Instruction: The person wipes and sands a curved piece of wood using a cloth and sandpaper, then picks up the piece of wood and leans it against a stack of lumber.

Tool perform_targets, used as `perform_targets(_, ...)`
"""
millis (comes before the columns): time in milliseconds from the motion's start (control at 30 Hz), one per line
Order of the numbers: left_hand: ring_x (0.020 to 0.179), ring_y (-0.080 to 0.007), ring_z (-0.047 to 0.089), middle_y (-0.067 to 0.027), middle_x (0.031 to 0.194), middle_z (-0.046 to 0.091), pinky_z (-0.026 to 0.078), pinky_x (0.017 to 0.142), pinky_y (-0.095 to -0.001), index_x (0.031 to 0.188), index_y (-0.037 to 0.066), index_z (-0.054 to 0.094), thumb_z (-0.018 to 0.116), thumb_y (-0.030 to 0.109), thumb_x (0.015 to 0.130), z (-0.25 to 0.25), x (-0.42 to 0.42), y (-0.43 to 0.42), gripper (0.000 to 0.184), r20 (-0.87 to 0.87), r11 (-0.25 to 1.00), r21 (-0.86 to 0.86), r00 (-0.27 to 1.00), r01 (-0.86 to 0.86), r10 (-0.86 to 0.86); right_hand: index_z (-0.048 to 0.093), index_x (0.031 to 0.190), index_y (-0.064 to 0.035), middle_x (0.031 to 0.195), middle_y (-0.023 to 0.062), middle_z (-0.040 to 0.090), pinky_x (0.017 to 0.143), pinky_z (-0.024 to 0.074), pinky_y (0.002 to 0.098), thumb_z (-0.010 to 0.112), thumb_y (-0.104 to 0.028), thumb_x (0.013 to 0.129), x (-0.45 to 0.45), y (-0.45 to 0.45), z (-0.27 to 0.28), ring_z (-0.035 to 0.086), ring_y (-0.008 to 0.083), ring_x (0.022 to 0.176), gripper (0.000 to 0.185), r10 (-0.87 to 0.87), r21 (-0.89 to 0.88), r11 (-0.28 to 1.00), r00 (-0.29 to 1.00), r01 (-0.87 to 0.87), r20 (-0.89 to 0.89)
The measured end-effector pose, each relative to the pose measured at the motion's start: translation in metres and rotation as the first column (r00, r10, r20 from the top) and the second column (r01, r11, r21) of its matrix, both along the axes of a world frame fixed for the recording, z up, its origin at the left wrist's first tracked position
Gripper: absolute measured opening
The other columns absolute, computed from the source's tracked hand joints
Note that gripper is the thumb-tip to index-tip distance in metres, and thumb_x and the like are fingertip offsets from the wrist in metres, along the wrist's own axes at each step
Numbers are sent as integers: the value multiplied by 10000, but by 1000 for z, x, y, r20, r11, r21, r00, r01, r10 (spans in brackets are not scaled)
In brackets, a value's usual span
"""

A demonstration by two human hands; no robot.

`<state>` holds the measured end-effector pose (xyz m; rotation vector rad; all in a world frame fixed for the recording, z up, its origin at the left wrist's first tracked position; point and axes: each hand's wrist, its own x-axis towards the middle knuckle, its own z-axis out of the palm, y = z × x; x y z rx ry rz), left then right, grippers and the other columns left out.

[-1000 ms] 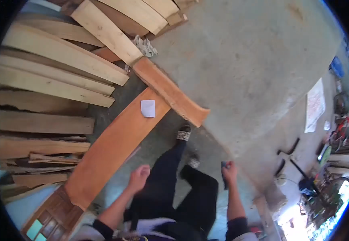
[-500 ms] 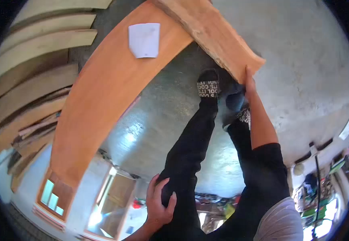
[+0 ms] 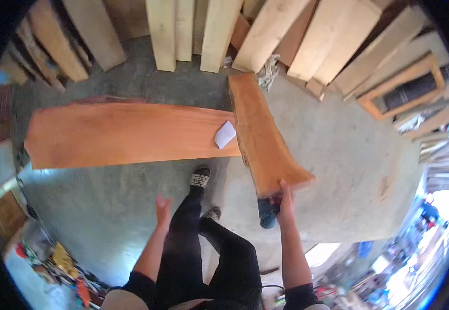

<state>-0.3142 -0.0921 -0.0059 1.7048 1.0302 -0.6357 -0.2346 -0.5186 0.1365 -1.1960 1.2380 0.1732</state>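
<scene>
My right hand [image 3: 285,205] grips the near end of a live-edge wooden plank [image 3: 263,132], its thumb on top and its other fingers hidden below. That plank runs away from me and crosses the right end of a wide, reddish-brown wooden slab [image 3: 131,135]. A white sheet of paper [image 3: 225,134] lies on the slab beside the crossing plank. Below the plank's near end, close to my right hand, is a dark blue rounded object [image 3: 268,214] whose kind I cannot make out. My left hand [image 3: 163,209] is in the air above the floor near my leg, fingers apart, holding nothing.
Several pale boards [image 3: 219,36] lean along the far side, with a wooden frame [image 3: 402,88] at the right. A crumpled cloth [image 3: 269,72] lies by the boards. Clutter [image 3: 64,261] fills the lower left. Grey concrete floor [image 3: 348,165] surrounds the slab.
My view has swung round, so the slab now lies crosswise ahead. My left hand has come off my leg into the air. My right hand still holds the plank's end.
</scene>
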Motion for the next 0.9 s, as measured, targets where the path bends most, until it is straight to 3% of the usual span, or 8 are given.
perform_targets(33,1340,-324,479,-152,1491,463,363,1104,-457,1548,150,302,706,556,883,1,33,1,877,-77,969,-62,969,-240,235,641,1107,-58,822,5,610,542,432,250,712,-472,917,42,5,25,535,87,626,461,52,-37,998,998,-52,20)
perform_targets(133,1257,-283,515,-88,1480,454,415,1038,-430,1597,223,212,667,737,810,-51,90,44,1044,72,701,-152,700,-696,711,630,1079,-95,793,-17,601,501,408,233,686,-491,938,168,27,83,526,70,594,424,193,-78,980,975,-185,111)
perform_targets(200,1225,-195,548,-52,1466,500,460,956,-347,1596,255,258,644,730,830,-83,135,60,981,59,582,-212,584,-785,809,641,1071,-94,785,-8,638,506,423,239,646,-491,967,241,39,92,568,86,606,411,263,-59,965,922,-257,283)
perform_targets(333,955,-36,636,19,1363,624,464,599,-223,1510,208,451,630,486,966,-136,184,65,636,300,588,-563,519,-581,800,648,1089,-100,853,34,674,586,464,286,641,-477,958,367,44,79,615,138,686,398,591,-204,800,682,-565,431)
perform_targets(467,1186,-141,603,-11,1405,593,519,911,-311,1479,113,466,690,376,960,-164,170,76,624,260,584,-582,551,-566,793,640,1117,-105,905,65,674,641,479,333,653,-446,939,454,56,60,626,182,761,384,770,-431,635,480,-641,420)
perform_targets(567,1260,-189,571,-43,1418,580,491,1026,-360,1486,109,451,716,387,940,-135,178,66,668,223,573,-601,571,-557,790,634,1138,-109,944,88,675,681,490,369,661,-423,925,497,60,46,634,216,817,380,895,-693,438,350,-573,276)
perform_targets(733,1278,-237,553,-74,1430,555,487,1042,-413,1484,82,441,731,429,919,-119,203,91,724,364,596,-554,474,-581,801,623,1173,-116,1008,126,675,749,509,428,676,-384,901,528,50,1,648,271,910,386,969,-944,16,238,-329,-67)
perform_targets(900,1311,-256,518,-64,1451,532,469,1064,-448,1477,123,459,700,493,922,-103,217,97,709,344,591,-464,480,-660,807,613,1208,-122,1073,165,675,817,528,486,691,-346,878,472,-12,-130,662,326,1003,407,822,-879,-387,329,-277,-465)
